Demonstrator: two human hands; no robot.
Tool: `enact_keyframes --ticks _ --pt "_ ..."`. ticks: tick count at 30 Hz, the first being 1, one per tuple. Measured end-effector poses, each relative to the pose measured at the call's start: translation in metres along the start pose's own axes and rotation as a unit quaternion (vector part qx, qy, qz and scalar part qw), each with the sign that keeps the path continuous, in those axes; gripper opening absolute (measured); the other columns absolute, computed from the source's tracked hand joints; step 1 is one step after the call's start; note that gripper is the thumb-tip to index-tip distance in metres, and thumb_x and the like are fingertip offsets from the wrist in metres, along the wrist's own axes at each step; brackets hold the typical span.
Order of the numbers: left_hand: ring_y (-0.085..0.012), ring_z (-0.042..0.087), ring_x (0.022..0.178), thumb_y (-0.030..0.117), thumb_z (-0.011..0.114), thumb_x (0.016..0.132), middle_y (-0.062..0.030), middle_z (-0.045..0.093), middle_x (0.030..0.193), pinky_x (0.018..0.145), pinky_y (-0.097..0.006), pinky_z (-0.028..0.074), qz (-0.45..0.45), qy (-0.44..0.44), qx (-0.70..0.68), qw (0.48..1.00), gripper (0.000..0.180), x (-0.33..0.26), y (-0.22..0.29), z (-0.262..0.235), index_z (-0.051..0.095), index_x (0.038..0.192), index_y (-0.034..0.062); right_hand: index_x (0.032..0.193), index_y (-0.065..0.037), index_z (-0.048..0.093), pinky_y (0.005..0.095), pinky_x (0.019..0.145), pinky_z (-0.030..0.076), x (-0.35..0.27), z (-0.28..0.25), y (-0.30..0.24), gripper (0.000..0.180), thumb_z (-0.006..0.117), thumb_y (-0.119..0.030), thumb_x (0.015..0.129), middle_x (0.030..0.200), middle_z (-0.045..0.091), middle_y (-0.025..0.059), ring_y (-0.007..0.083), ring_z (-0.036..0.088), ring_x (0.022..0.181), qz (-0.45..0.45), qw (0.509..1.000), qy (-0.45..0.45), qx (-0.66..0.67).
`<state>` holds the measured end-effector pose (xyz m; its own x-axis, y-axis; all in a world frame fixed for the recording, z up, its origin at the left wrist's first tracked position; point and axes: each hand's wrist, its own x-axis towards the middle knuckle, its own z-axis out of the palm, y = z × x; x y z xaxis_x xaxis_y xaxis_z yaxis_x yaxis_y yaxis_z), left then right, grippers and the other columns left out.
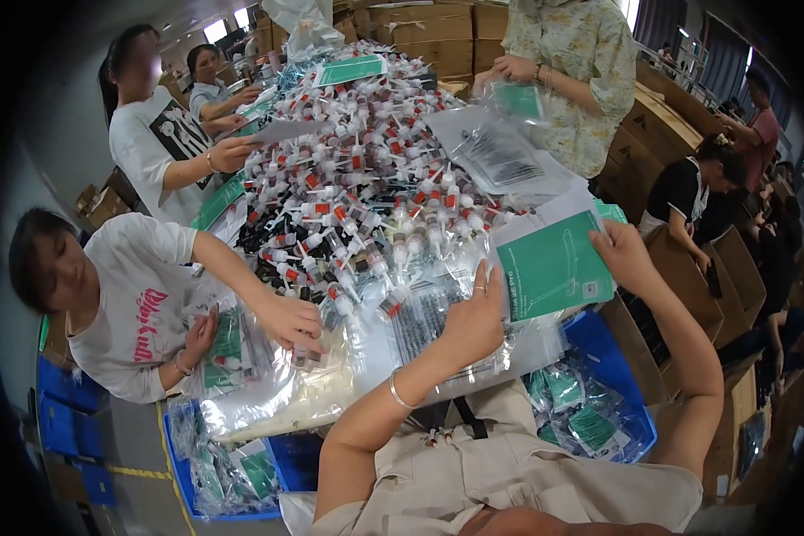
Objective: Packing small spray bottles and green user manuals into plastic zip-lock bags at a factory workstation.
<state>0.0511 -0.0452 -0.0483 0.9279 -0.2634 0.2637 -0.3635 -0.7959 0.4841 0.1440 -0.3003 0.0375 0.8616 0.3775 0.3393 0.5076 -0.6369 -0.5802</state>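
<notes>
A green printed card [558, 268] with a pale left margin is held up over the near right part of the table. My right hand [628, 257] is closed on its right edge, thumb in front. My left hand [476, 317] is at the card's left edge, index finger pointing up and the other fingers curled; part of the grip is hidden. Below my left hand lies clear plastic bagging [429, 317] with dark print. Beyond the card rises a large heap of small clear bottles [357, 170] with white nozzle caps and red parts.
Blue bins [639, 420] of bagged green cards [594, 427] stand below the near table edge. At left, a co-worker's hand [288, 322] reaches to the table. Another co-worker stands across at right, holding a bagged card [518, 100]. Cardboard boxes [652, 121] stand beyond at right.
</notes>
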Motion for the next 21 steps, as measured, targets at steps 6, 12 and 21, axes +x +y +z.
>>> enact_keyframes --ticks 6,12,21 --pt "-0.0441 0.062 0.085 0.007 0.053 0.069 -0.0357 0.021 0.14 0.07 -0.045 0.052 -0.049 -0.046 -0.027 0.997 0.075 0.005 0.018 -0.006 0.022 0.134 -0.0138 0.087 0.002 0.06 0.0227 0.043 0.042 -0.018 0.017 -0.028 0.018 0.052 -0.013 0.092 0.064 0.058 0.0004 0.0048 0.053 0.051 0.119 0.97 -0.169 0.13" --pt "-0.0471 0.06 0.084 0.0 0.051 0.068 -0.038 0.021 0.139 0.068 -0.046 0.052 -0.008 0.016 -0.088 0.996 0.074 0.013 0.025 0.012 0.02 0.133 -0.0159 0.088 0.005 0.059 0.0245 0.036 0.044 -0.025 0.051 -0.008 0.019 0.051 -0.012 0.091 0.06 0.059 0.0048 0.0109 0.055 0.042 0.115 0.948 -0.267 0.13" --pt "-0.0483 0.055 0.093 -0.002 0.047 0.07 -0.0312 0.018 0.144 0.081 -0.049 0.047 -0.002 0.034 -0.203 0.979 0.074 0.017 0.015 0.022 0.016 0.137 -0.0105 0.096 0.005 0.059 0.0284 0.05 0.052 -0.004 0.117 -0.005 0.015 0.05 -0.005 0.089 0.073 0.061 0.0083 0.0178 0.062 0.056 0.162 0.877 -0.374 0.256"
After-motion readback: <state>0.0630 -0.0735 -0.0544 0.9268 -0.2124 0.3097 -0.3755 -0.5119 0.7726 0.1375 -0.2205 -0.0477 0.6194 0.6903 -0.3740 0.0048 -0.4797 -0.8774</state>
